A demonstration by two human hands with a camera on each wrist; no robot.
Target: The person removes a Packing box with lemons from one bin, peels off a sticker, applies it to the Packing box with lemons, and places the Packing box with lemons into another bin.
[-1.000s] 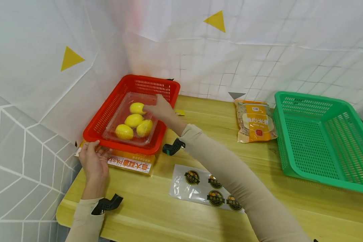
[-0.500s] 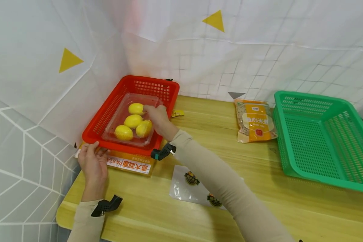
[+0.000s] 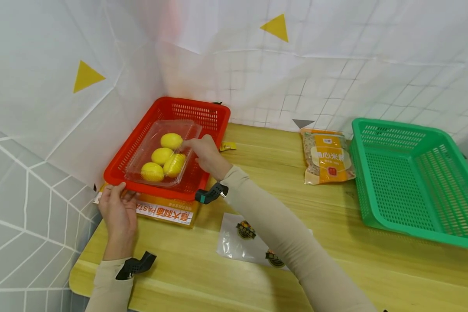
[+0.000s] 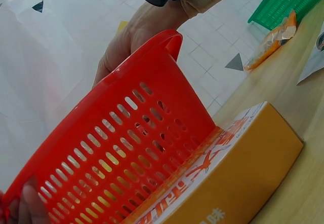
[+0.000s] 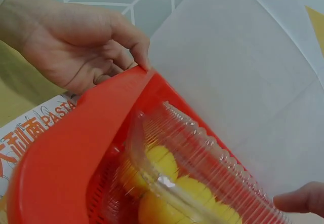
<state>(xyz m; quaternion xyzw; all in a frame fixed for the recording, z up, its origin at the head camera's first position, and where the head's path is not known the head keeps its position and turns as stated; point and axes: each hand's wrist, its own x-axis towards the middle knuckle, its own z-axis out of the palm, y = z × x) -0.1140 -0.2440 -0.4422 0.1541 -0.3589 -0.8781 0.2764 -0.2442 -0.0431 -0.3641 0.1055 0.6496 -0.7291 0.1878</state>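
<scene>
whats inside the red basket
The red basket holds a clear plastic container with four lemons in it. Whatever is directly beneath the lemons or behind the right hand is covered and cannot be seen.

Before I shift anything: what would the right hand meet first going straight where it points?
Probably the clear container, then a lemon inside; depth is unclear, and the right hand may be touching or gripping that container.

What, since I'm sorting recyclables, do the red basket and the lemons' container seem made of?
Red basket: probably molded plastic, smooth satin finish; evenly slotted walls suggest it. Container: likely thin clear plastic, glossy; yellow lemons show through its ribbed walls.
</scene>
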